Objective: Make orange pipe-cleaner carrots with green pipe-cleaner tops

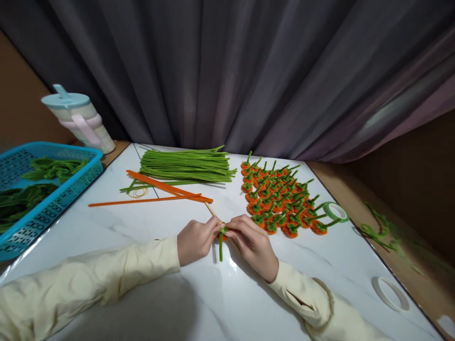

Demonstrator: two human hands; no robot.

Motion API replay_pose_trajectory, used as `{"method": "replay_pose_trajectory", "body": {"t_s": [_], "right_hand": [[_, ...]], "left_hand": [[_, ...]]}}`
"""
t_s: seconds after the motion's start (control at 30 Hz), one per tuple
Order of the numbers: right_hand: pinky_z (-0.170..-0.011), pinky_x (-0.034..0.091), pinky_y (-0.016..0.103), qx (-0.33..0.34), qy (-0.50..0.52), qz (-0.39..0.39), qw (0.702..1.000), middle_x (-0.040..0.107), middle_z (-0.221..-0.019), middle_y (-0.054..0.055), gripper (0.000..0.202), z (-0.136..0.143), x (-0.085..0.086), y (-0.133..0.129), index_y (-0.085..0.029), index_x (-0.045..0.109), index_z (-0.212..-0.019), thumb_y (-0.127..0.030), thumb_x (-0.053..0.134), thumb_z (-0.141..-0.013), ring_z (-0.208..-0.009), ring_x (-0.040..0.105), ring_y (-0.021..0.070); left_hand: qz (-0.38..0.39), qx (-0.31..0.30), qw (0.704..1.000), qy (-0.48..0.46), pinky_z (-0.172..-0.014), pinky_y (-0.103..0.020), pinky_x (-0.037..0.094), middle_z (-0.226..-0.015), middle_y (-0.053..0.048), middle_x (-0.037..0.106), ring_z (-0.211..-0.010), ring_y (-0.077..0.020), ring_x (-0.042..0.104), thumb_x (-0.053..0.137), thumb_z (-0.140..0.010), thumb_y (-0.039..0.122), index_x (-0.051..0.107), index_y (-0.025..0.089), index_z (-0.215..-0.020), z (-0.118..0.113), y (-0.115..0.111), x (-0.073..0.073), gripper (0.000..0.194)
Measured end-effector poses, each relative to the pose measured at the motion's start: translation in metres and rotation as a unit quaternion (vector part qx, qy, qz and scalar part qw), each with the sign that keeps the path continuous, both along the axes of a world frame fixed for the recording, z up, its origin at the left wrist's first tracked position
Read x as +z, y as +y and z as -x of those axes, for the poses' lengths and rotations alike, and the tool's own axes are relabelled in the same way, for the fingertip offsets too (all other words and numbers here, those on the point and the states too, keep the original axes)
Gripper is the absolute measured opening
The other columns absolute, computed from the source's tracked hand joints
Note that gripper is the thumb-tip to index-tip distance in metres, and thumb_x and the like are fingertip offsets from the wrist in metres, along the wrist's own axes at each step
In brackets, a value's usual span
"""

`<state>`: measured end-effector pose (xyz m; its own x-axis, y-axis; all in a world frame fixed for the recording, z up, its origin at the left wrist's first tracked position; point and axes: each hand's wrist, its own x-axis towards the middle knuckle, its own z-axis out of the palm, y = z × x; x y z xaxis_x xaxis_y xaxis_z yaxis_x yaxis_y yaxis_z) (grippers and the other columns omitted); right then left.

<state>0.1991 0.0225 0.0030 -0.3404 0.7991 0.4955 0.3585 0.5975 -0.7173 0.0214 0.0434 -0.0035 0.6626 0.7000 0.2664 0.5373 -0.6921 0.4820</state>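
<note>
Near the middle of the white marbled table, my left hand (197, 240) and my right hand (253, 243) meet fingertip to fingertip. Both pinch a small orange and green pipe-cleaner piece (221, 244), whose green stem points down toward me. A thin wooden stick (210, 208) lies behind it, its upper end showing beyond my left fingers. Just past the stick are loose orange pipe cleaners (159, 186). Many finished-looking orange pieces with green tops and stems (277, 199) stand grouped to the right of my hands.
Green pipe cleaners (185, 165) are piled at the back. A blue basket (95, 163) with green pieces and a lidded tumbler (81, 121) are at the left. Green tape (344, 214), a white roll (377, 290) and green scraps (373, 229) lie right. A dark curtain (213, 71) hangs behind.
</note>
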Motion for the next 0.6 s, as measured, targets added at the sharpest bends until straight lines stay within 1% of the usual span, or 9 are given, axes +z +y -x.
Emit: {"method": "replay_pose_trajectory", "body": {"t_s": [0.07, 0.13, 0.3, 0.5, 0.57, 0.6], "right_hand": [[-0.065, 0.045, 0.027, -0.002, 0.002, -0.009, 1.0, 0.058, -0.079, 0.006, 0.013, 0.0007, 0.0007, -0.0001, -0.018, 0.06, -0.09, -0.013, 0.05, -0.085, -0.075, 0.053, 0.0147], [-0.064, 0.045, 0.027, 0.001, 0.007, -0.024, 1.0, 0.058, -0.076, 0.005, 0.013, 0.0012, 0.0016, 0.0002, -0.018, 0.06, -0.088, -0.011, 0.05, -0.085, -0.072, 0.053, 0.0144], [-0.061, 0.043, 0.028, 0.005, 0.007, -0.059, 0.998, 0.059, -0.074, 0.005, 0.015, 0.0014, 0.0019, 0.001, -0.018, 0.059, -0.086, -0.008, 0.049, -0.084, -0.069, 0.051, 0.0146], [-0.06, 0.042, 0.029, 0.01, 0.0, -0.079, 0.997, 0.059, -0.074, 0.007, 0.018, 0.001, 0.0004, 0.0014, -0.017, 0.059, -0.086, -0.005, 0.047, -0.083, -0.068, 0.05, 0.0149], [-0.06, 0.042, 0.029, 0.01, 0.005, -0.083, 0.996, 0.059, -0.074, 0.007, 0.017, 0.0008, 0.0013, 0.0014, -0.016, 0.059, -0.085, -0.004, 0.047, -0.082, -0.067, 0.05, 0.0149], [-0.06, 0.042, 0.029, 0.007, 0.01, -0.085, 0.996, 0.059, -0.073, 0.007, 0.017, 0.0006, 0.0021, 0.0013, -0.016, 0.059, -0.084, -0.004, 0.047, -0.082, -0.067, 0.05, 0.0149]], "left_hand": [[0.026, 0.006, 1.0, -0.014, -0.046, -0.022, 0.029, -0.067, 0.0, 0.056, -0.043, -0.0113, 0.048, 0.023, -0.087, 0.017, 0.04, 0.019, -0.08, -0.0015, -0.0019, 0.0031, 0.018], [0.067, 0.012, 0.997, -0.037, -0.046, -0.021, 0.03, -0.062, 0.002, 0.053, -0.043, -0.0109, 0.047, 0.024, -0.087, 0.018, 0.039, 0.019, -0.079, -0.0028, -0.0041, 0.0051, 0.017], [0.179, 0.024, 0.977, -0.114, -0.045, -0.019, 0.03, -0.051, 0.006, 0.043, -0.041, -0.0101, 0.042, 0.025, -0.088, 0.022, 0.039, 0.02, -0.08, -0.0051, -0.0076, 0.0054, 0.016], [0.218, 0.026, 0.967, -0.131, -0.044, -0.019, 0.028, -0.05, 0.007, 0.039, -0.041, -0.0088, 0.038, 0.03, -0.087, 0.021, 0.041, 0.019, -0.079, -0.0064, -0.0084, 0.008, 0.014], [0.244, 0.025, 0.958, -0.148, -0.043, -0.018, 0.028, -0.048, 0.007, 0.037, -0.041, -0.008, 0.037, 0.03, -0.087, 0.023, 0.043, 0.018, -0.078, -0.0071, -0.0077, 0.0091, 0.017], [0.263, 0.034, 0.95, -0.167, -0.042, -0.017, 0.028, -0.046, 0.008, 0.036, -0.039, -0.0075, 0.036, 0.03, -0.088, 0.026, 0.044, 0.018, -0.078, -0.0074, -0.0067, 0.0093, 0.019]]}}
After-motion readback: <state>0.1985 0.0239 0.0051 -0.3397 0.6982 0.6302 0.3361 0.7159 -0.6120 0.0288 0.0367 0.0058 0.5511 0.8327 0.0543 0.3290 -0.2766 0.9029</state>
